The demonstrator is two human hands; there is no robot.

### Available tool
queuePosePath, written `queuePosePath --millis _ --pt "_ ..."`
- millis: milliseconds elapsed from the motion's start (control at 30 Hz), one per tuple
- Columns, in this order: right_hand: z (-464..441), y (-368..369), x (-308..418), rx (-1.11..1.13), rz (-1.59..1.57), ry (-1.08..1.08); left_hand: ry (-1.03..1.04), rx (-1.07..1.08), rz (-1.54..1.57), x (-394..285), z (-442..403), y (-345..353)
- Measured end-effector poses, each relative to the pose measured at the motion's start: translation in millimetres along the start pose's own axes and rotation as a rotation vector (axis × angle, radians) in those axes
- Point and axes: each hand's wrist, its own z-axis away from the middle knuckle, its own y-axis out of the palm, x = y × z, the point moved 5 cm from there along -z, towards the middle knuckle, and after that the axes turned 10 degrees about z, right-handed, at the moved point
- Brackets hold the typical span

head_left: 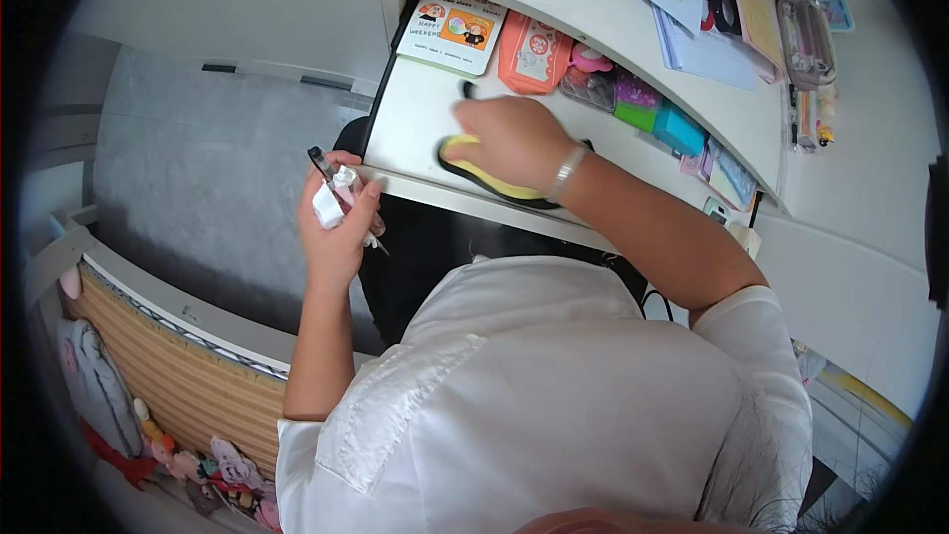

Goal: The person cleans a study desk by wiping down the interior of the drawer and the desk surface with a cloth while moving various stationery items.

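Observation:
My left hand, at the drawer's front left corner, is closed around a black-capped pen and crumpled white tissue. Other small clear or pinkish pieces show between its fingers, with a thin tip poking out below. Over the open white drawer, my right hand is blurred, its fingers curled. A small dark piece sticks out above those fingers; its kind is unclear. Under the right hand lies a flat yellow item with a black edge, partly covered by hand and wrist.
In the drawer, an illustrated notebook, a coral pouch, a clear case and a blue box line the back. Papers lie on the desktop above. A bed with soft toys stands at lower left.

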Motion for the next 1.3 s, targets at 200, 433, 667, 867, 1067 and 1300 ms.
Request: queuePosePath --millis 200,433,667,867,1067,1300 --pt "40.0 -6.0 -27.8 0.175 0.040 0.139 0.018 0.011 0.010 4.8 -1.0 -1.4" --pt "-5.8 5.9 7.9 0.053 0.050 0.006 -0.036 0.025 -0.004 -0.5 0.3 -3.1" --pt "13.8 -0.8 -11.6 0.094 0.061 0.076 0.020 0.029 -0.001 4.1 -2.7 -2.4" --pt "16.1 -8.6 -16.1 0.324 0.092 0.119 0.011 0.021 0.009 5.2 -2.5 -3.5" --pt "-0.3 4.1 -10.2 0.128 0.053 0.017 0.016 0.031 0.012 4.9 -3.0 -3.4" --pt "-4.4 2.2 -8.5 0.195 0.087 0.002 0.006 0.029 0.011 4.7 -2.4 -3.3"
